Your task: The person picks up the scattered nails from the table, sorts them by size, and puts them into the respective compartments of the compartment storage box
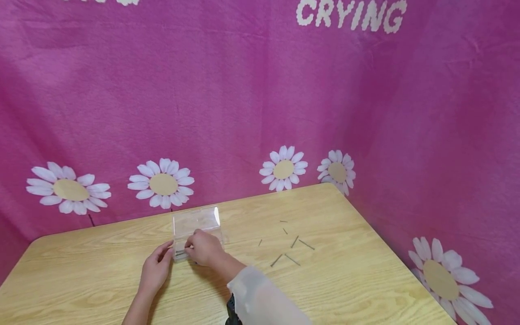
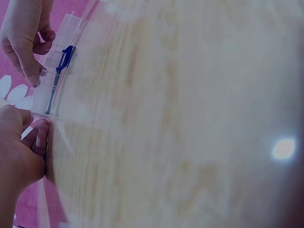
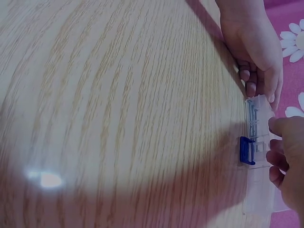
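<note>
A clear plastic compartment box (image 1: pixel 197 222) lies with its lid raised near the table's far edge. Blue latch (image 3: pixel 246 150) stands at its near side, and long thin grey nails (image 3: pixel 252 121) lie in the compartment left of that latch. My left hand (image 1: pixel 156 270) grips the box's left end, thumb and curled fingers at the corner. Over the compartments is my right hand (image 1: pixel 206 248), bent thumb and fingers dipping in at the rim; in the right wrist view the right hand (image 3: pixel 290 156) shows a gap between thumb and fingers. I cannot tell whether it holds a nail.
Several loose nails lie on the wooden table (image 1: pixel 345 280) right of the box, long ones (image 1: pixel 292 259) nearer and short ones (image 1: pixel 284 221) farther back. A pink curtain (image 1: pixel 243 104) with daisies hangs behind the far edge and along the right side.
</note>
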`<act>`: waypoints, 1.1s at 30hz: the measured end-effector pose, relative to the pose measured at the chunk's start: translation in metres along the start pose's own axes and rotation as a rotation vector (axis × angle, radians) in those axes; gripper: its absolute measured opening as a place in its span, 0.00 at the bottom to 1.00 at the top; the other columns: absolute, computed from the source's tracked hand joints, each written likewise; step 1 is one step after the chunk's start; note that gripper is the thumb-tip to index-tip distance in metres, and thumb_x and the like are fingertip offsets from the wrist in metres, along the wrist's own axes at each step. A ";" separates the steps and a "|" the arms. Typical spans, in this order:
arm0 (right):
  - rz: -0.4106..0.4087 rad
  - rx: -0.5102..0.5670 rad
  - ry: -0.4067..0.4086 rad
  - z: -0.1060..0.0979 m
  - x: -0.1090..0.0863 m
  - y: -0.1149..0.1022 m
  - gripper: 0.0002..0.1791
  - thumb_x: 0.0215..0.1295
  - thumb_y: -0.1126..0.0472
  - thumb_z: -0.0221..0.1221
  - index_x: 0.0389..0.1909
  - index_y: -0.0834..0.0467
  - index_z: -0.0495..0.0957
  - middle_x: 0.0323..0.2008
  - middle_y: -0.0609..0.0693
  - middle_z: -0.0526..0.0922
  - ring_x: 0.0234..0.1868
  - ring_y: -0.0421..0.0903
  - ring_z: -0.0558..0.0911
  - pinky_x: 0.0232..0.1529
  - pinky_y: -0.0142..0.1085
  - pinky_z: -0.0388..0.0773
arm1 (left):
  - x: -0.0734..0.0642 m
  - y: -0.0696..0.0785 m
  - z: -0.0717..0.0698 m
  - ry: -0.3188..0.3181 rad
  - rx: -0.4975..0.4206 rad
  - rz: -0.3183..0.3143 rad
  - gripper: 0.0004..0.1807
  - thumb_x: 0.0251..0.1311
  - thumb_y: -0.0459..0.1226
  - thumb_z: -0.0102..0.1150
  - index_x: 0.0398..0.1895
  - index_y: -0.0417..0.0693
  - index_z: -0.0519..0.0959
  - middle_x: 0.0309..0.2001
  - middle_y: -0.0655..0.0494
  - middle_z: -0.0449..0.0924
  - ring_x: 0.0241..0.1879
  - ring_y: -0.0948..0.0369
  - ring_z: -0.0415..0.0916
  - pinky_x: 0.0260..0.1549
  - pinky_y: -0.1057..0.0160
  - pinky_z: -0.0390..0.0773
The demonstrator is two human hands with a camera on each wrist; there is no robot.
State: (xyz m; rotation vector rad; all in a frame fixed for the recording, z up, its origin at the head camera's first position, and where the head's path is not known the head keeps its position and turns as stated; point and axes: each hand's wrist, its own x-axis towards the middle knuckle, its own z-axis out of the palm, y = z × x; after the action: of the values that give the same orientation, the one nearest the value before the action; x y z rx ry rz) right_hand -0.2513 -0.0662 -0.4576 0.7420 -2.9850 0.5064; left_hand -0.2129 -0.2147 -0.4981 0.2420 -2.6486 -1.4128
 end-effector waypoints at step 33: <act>-0.096 0.099 0.000 -0.027 -0.018 0.039 0.09 0.60 0.53 0.59 0.35 0.51 0.85 0.32 0.43 0.79 0.32 0.35 0.74 0.33 0.24 0.70 | 0.000 0.000 0.000 -0.018 0.010 -0.031 0.25 0.69 0.47 0.42 0.63 0.45 0.68 0.56 0.40 0.74 0.50 0.55 0.69 0.51 0.58 0.65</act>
State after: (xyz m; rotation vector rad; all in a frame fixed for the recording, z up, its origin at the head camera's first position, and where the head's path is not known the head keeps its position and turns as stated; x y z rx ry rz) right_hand -0.2543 -0.0173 -0.4457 0.8874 -2.9251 0.6530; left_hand -0.2127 -0.2146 -0.4982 0.2731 -2.6787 -1.4176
